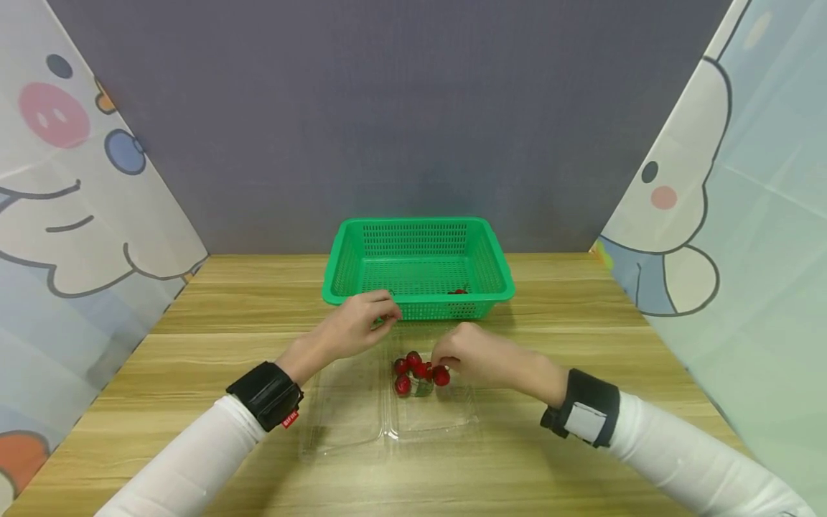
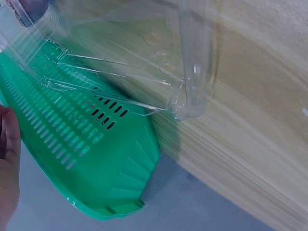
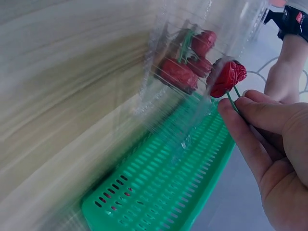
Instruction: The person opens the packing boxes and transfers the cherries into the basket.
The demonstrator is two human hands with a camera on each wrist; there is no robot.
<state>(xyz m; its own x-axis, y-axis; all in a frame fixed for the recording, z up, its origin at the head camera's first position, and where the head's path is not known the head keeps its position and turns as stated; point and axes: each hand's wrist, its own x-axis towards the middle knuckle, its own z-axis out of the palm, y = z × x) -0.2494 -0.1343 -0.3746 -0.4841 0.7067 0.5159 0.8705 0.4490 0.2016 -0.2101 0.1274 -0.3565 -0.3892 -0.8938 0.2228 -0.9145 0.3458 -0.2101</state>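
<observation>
We see the right hand (image 1: 474, 353) with thumb and fingertips clamped together on the green stems (image 3: 232, 101) of a red cherry (image 3: 224, 82). In the head view, this cherry sits over the right half of the clear plastic container (image 1: 345, 413), beside a cluster of other red cherries (image 1: 413, 359); we cannot tell whether it touches them. We find the container opened out on the wood-grain table (image 1: 568, 316), its two halves side by side. We locate the left hand (image 1: 354, 327) over the far end of the left half, near the front wall of the green basket (image 1: 420, 297). Its fingers curl inward; we cannot tell whether they grip anything. We note red fruit (image 1: 460, 291) inside the basket, near its front right corner. Behind the basket we identify a grey wall (image 1: 400, 129).
</observation>
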